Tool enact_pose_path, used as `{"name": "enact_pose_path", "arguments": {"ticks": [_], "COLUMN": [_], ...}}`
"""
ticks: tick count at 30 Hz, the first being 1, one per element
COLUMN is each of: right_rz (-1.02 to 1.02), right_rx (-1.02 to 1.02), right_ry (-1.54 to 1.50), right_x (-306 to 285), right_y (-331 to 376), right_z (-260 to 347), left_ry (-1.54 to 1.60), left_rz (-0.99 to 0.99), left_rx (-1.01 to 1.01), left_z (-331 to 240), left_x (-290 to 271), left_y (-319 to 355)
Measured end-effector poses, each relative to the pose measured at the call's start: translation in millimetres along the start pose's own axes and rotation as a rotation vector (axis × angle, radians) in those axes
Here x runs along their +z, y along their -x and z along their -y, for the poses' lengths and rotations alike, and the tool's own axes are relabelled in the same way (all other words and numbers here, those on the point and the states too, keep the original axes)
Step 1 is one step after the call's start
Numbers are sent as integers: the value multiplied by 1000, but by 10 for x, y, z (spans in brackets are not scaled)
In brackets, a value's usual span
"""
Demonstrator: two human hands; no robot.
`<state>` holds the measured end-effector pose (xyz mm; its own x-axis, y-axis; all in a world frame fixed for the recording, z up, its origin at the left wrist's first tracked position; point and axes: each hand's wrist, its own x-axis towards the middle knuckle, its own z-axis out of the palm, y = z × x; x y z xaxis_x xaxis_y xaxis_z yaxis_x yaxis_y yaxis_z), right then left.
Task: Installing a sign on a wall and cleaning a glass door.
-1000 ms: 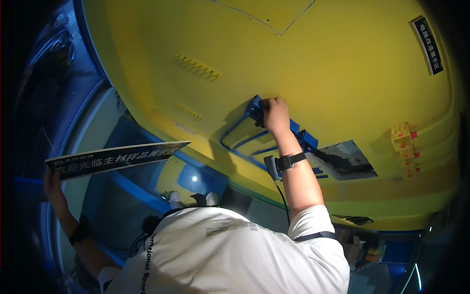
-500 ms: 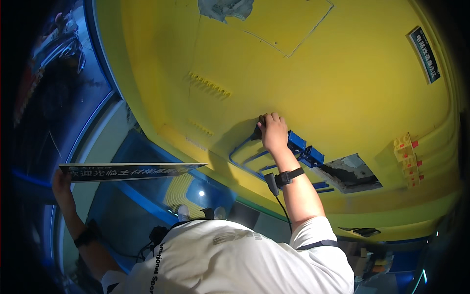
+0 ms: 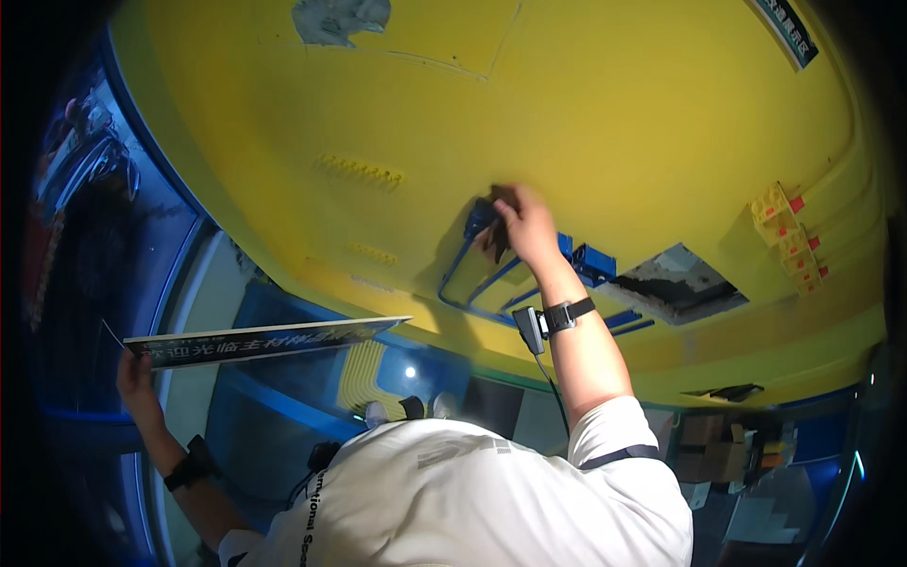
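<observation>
My left hand (image 3: 138,381) grips one end of a long dark sign board (image 3: 236,346) with pale lettering, held out level in front of my body. At the yellow wall, the fingers of my right hand (image 3: 529,227) are closed on a dark brown, limp, cloth-like piece (image 3: 493,242); its exact kind is unclear. Just left of that hand, a blue wall box (image 3: 479,217) is joined to a blue conduit (image 3: 452,263). Another blue box (image 3: 593,266) sits to the right, beyond my forearm.
The yellow wall (image 3: 453,123) has a ragged hole (image 3: 680,283) at right and a grey patch (image 3: 342,19) at top. Yellow boxes with red parts (image 3: 789,236) stick out at far right. A small sign (image 3: 786,33) hangs above. Cardboard boxes (image 3: 713,449) stand at lower right.
The view has shifted. My right hand has come slightly off the left blue box, which now shows more, and the brown piece now hangs visibly from its fingers. The sign board tilts a little.
</observation>
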<state>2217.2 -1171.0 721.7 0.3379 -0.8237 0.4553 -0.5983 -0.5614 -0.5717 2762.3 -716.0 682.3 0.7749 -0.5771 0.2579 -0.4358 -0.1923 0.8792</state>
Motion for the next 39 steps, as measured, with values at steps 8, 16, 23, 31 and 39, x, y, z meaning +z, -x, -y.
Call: {"name": "enact_pose_path", "arguments": {"ticks": [8, 16, 23, 31, 39], "right_rz": [-205, 195, -56, 50, 176], "right_rx": [-28, 93, -8, 48, 44], "right_ry": [281, 300, 402, 584, 488], "right_x": [-72, -51, 237, 333, 185], "right_y": [392, 135, 133, 77, -47], "right_z": [-251, -367, -218, -37, -150], "left_ry": [-58, 6, 5, 31, 15], "left_rz": [60, 108, 39, -9, 0], "left_rx": [105, 103, 72, 28, 10], "left_z": [-114, -248, -164, 6, 18], "left_x": [67, 79, 15, -64, -24], "left_y": [-262, -105, 150, 296, 294]}}
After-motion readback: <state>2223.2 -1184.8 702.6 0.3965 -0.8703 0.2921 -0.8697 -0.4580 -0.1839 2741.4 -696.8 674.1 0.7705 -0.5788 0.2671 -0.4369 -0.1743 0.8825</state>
